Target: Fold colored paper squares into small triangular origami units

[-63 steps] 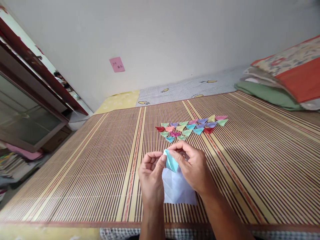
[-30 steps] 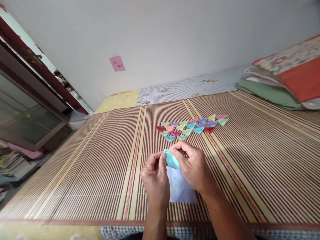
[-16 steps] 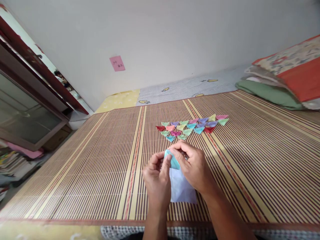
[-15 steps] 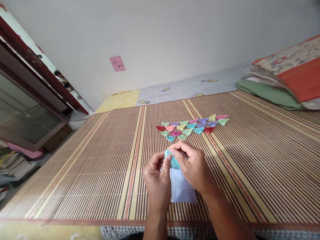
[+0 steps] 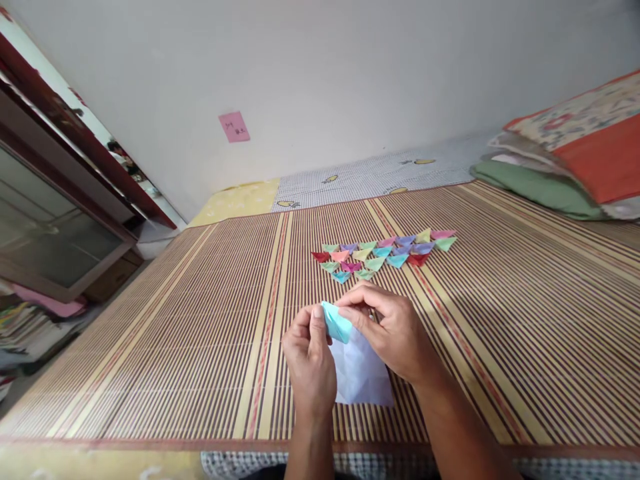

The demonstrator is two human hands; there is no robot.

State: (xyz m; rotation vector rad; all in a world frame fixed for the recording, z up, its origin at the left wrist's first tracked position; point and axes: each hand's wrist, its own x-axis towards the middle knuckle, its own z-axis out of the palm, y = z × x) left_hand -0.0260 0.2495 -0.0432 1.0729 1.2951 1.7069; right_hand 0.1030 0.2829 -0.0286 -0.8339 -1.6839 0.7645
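Note:
A small folded turquoise paper [image 5: 337,324] is held up between both hands. My left hand [image 5: 311,357] pinches its left edge, thumb in front. The thumb and fingers of my right hand [image 5: 387,327] close on its upper right part. Beneath the hands a pale white-lavender sheet [image 5: 364,373] with creases lies on the striped bamboo mat [image 5: 200,347]. Beyond the hands, several small folded paper pieces [image 5: 375,264] in many colours lie in staggered rows on the mat.
Folded bedding [image 5: 540,190] is stacked at the right, against the wall side. A pink note [image 5: 235,127] sticks to the wall. At the left stand a glass-doored cabinet [image 5: 55,220] and piled books [image 5: 27,327].
The turquoise paper has shifted slightly left and shows more of its face. My left thumb has moved up and left off its middle, to its edge.

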